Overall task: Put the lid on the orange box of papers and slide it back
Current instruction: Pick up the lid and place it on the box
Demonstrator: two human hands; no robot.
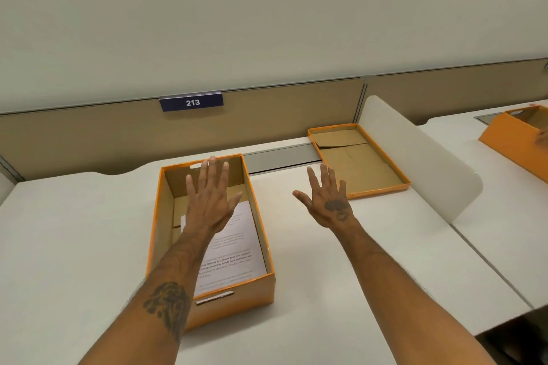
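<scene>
An open orange box (pixel 252 290) stands on the white desk in front of me, with printed papers (pixel 237 252) lying in its near half. Its orange lid (pixel 382 190) lies upside down, brown inside up, at the back right of the desk. My left hand (pixel 210 201) hovers over the open box with the fingers spread and holds nothing. My right hand (pixel 329 201) is held flat over the bare desk between box and lid, fingers apart, just left of the lid's near corner.
A tan partition (pixel 89 139) with a blue sign reading 213 (pixel 192 102) closes the desk's back edge. A white rounded divider panel (pixel 415 157) stands right of the lid. Beyond it, another orange box (pixel 510 133) sits on the neighbouring desk.
</scene>
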